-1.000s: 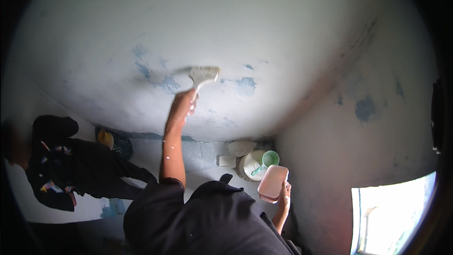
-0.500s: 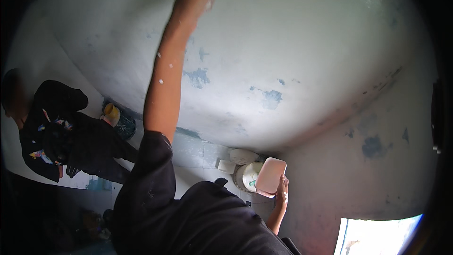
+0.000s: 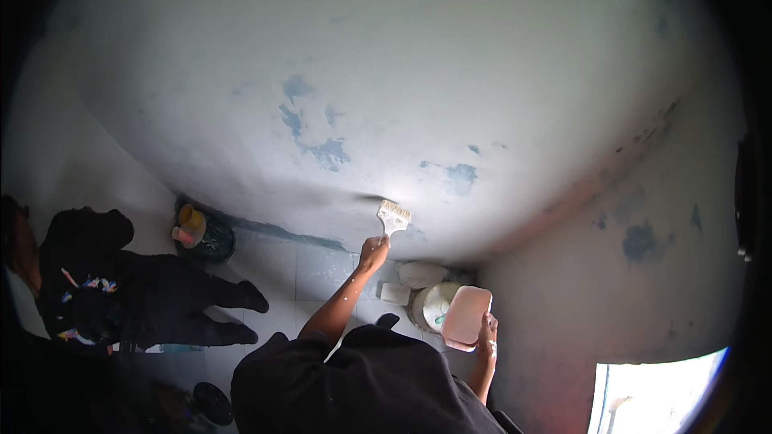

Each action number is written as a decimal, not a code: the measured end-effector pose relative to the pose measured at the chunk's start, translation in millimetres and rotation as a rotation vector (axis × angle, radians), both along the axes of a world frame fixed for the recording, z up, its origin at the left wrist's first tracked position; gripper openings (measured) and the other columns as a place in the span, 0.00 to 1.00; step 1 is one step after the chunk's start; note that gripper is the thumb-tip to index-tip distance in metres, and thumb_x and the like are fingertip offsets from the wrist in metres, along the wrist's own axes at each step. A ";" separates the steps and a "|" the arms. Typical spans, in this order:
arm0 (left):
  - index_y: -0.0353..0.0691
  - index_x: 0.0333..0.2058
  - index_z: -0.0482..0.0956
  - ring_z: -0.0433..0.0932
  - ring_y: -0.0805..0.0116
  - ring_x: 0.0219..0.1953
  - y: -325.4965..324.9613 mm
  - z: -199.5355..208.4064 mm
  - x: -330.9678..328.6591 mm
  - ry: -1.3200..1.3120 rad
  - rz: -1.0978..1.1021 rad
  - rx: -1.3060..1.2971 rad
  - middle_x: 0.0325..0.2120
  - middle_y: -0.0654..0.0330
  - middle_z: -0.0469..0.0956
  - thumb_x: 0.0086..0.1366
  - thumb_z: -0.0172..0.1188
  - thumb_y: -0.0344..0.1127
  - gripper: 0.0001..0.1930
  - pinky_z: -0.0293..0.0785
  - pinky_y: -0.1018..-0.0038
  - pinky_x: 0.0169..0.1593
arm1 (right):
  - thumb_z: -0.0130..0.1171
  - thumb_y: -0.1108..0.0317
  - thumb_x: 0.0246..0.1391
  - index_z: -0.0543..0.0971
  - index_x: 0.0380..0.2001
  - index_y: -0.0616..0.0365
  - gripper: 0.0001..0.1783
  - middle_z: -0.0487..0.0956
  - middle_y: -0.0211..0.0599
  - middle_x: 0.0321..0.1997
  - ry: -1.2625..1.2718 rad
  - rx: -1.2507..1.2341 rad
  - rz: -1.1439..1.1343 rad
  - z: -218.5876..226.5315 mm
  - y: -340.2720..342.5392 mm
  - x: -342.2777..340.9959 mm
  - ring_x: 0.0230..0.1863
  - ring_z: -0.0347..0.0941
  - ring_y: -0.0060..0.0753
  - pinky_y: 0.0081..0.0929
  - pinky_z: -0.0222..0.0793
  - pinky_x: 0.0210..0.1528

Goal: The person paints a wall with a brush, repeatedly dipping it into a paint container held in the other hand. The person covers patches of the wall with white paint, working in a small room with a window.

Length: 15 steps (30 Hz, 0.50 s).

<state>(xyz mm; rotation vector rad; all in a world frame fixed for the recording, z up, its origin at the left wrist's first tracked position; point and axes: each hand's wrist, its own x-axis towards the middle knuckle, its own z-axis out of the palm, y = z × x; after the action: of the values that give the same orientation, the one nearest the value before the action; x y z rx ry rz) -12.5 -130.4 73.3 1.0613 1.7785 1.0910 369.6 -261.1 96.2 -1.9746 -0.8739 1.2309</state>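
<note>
My left hand is closed around the handle of a wide flat paintbrush, bristles up, in front of the lower part of the patchy white wall. A shadow falls on the wall beside the bristles; whether they touch it I cannot tell. Lower and to the right, my right hand grips the edge of a pinkish rectangular plastic tub. Just left of and partly behind that tub, a round white bucket stands on the floor with a small green item at it.
A whitish rounded bundle and a small white block-like container sit by the bucket. Left along the wall is a dark green bucket with a yellow container. Another person in dark clothes stands left. A bright opening shows lower right.
My left hand has come down from high on the wall, bringing the paintbrush into full view. The tub in my right hand has shifted slightly down. The other person appears lower in the picture.
</note>
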 end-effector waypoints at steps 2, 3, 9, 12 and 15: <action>0.31 0.25 0.76 0.74 0.60 0.21 9.3 -10.6 4.0 0.015 -0.049 0.040 0.15 0.53 0.73 0.69 0.48 0.46 0.22 0.68 0.61 0.29 | 0.47 0.41 0.65 0.66 0.60 0.63 0.36 0.72 0.43 0.54 -0.025 0.038 -0.033 -9.7 1.4 4.4 0.55 0.69 0.38 0.37 0.65 0.57; 0.32 0.25 0.77 0.73 0.62 0.19 22.0 1.3 7.6 -0.075 -0.062 0.024 0.14 0.55 0.72 0.69 0.48 0.46 0.22 0.68 0.63 0.27 | 0.47 0.41 0.65 0.66 0.60 0.63 0.36 0.72 0.43 0.54 -0.040 0.075 -0.062 -26.2 2.8 8.4 0.55 0.69 0.37 0.37 0.65 0.57; 0.39 0.27 0.72 0.60 0.81 0.13 46.5 145.5 39.0 -0.597 -0.088 -0.039 0.14 0.69 0.64 0.73 0.48 0.46 0.19 0.54 0.79 0.16 | 0.46 0.40 0.65 0.66 0.60 0.62 0.36 0.71 0.42 0.55 0.014 0.158 -0.146 -2.6 -4.2 -9.8 0.56 0.67 0.35 0.33 0.62 0.60; 0.42 0.26 0.70 0.58 0.82 0.14 42.5 210.2 65.8 -0.630 -0.207 0.030 0.14 0.70 0.63 0.73 0.49 0.45 0.17 0.50 0.81 0.16 | 0.46 0.39 0.65 0.66 0.60 0.61 0.36 0.71 0.40 0.55 0.127 0.073 -0.288 -44.2 -17.9 0.5 0.53 0.69 0.33 0.32 0.68 0.53; 0.43 0.23 0.69 0.56 0.82 0.13 58.8 256.9 75.5 -0.544 -0.235 0.214 0.12 0.69 0.62 0.73 0.49 0.46 0.19 0.48 0.80 0.16 | 0.46 0.39 0.64 0.65 0.61 0.61 0.37 0.72 0.40 0.55 0.229 0.056 -0.308 -71.6 -12.3 0.3 0.51 0.71 0.34 0.30 0.72 0.45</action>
<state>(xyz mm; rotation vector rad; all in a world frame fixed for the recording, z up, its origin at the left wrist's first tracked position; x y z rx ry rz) 63.0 -71.6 330.2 0.9503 1.1009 1.2906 370.0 -273.4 24.6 -1.7988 -0.4657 1.2061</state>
